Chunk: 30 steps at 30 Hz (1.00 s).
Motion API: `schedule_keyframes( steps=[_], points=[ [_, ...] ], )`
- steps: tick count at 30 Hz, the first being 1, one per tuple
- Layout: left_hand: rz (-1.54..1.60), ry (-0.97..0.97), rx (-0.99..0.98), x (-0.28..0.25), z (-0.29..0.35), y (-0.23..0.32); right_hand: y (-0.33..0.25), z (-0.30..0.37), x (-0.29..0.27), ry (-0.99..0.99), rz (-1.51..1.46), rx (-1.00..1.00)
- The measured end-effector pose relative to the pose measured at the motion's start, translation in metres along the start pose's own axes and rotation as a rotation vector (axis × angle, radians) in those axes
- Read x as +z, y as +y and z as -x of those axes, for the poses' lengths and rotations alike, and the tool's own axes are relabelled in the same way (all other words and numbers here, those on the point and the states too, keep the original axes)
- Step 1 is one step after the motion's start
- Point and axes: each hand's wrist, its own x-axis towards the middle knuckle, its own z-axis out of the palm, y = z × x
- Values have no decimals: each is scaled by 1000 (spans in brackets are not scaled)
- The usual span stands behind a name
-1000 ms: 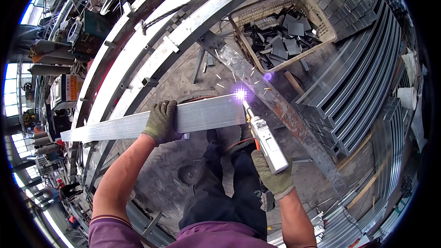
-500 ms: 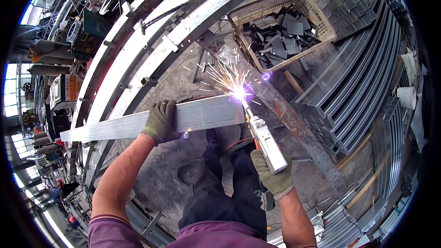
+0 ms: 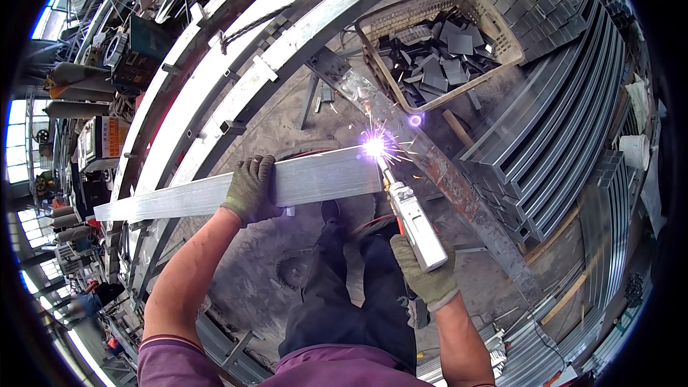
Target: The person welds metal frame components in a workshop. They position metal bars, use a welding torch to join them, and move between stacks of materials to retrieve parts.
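Observation:
A long grey rectangular metal tube [image 3: 322,178] lies across the middle, its left part reaching over the curved rails. My left hand [image 3: 251,190], in a green work glove, is closed over the tube with fingers on its far edge. My gloved right hand [image 3: 433,276] is wrapped round a white handheld welding gun [image 3: 416,226] with an orange strip along its side. The gun's thin nozzle meets the upper corner of the tube's right end. At that corner a glaring violet-white spot [image 3: 373,146] throws sparks and hides the contact.
Beyond the tube a beige plastic crate [image 3: 469,83] holds dark flat metal pieces. A rusty steel beam [image 3: 451,179] runs diagonally beside the tube's right end. Stacked metal profiles [image 3: 566,115] fill the right side. Curved metal rails [image 3: 304,46] sweep across the left and back.
The wide orange spray of sparks has shrunk to a smaller violet-white burst at the same corner. Both hands, the tube and the welding gun look almost unmoved.

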Motion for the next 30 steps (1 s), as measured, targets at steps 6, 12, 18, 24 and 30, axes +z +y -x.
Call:
schedule_keyframes(
  steps=[6, 12, 18, 24, 30],
  points=[
    [2, -3, -3, 2, -1, -1, 3, -1, -2, 20, 178, -135],
    [2, -7, -9, 2, 1, -2, 0, -2, -1, 58, 202, -186],
    [-22, -4, 8, -3, -1, 4, 5, 1, 2, 57, 99, -99],
    [-16, 24, 7, -1, 2, 2, 5, -4, 1, 53, 151, -158],
    [1, 11, -1, 2, 1, -2, 13, 3, 9, 89, -25, -35]
  ],
)
